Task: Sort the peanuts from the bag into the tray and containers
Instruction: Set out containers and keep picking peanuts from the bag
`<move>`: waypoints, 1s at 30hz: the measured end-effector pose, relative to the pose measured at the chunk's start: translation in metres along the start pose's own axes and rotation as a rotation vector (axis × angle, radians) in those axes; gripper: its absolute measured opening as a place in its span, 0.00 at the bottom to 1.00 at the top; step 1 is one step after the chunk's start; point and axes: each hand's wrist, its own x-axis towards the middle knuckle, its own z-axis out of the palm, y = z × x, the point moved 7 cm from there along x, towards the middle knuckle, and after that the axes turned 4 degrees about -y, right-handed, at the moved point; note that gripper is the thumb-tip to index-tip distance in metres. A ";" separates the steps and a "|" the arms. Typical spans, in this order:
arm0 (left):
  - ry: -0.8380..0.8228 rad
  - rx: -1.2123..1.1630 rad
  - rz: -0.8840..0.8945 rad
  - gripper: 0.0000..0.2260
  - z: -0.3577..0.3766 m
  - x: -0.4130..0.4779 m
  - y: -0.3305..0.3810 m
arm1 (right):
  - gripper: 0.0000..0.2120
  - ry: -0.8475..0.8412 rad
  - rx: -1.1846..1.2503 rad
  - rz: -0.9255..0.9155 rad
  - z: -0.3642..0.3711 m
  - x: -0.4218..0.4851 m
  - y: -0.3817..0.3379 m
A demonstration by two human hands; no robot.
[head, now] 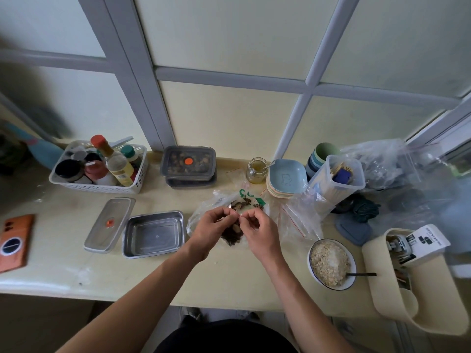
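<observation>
Head view, looking down at the counter (229, 281): my left hand (211, 229) and right hand (260, 231) meet above a clear plastic bag (204, 212) that lies on the counter, just right of the steel tray (153, 234). The fingertips of both hands are drawn together, pinching the bag's film at one shared spot between them; I cannot tell whether a nut is caught in the pinch. Dark contents (233, 238) show through the bag under and beyond my hands, too small to identify with certainty. The steel tray sits open, its lid (109, 224) lying flat beside it on the left. Two lidded containers (188, 164) are stacked at the back against the window. A bowl of grain (331, 263) with a spoon stands to the right, well apart from the bag. An orange phone (15, 242) lies at the far left edge.
</observation>
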 end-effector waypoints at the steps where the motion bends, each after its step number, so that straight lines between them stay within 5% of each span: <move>1: 0.001 0.008 0.004 0.10 0.000 0.000 0.000 | 0.03 0.002 -0.001 0.008 0.000 0.000 0.000; 22: 0.040 0.116 0.030 0.07 -0.002 0.001 0.005 | 0.06 -0.002 -0.170 -0.034 0.006 0.004 0.005; 30: 0.028 0.119 0.035 0.07 -0.007 0.003 0.000 | 0.02 -0.041 -0.053 0.037 0.001 0.005 0.008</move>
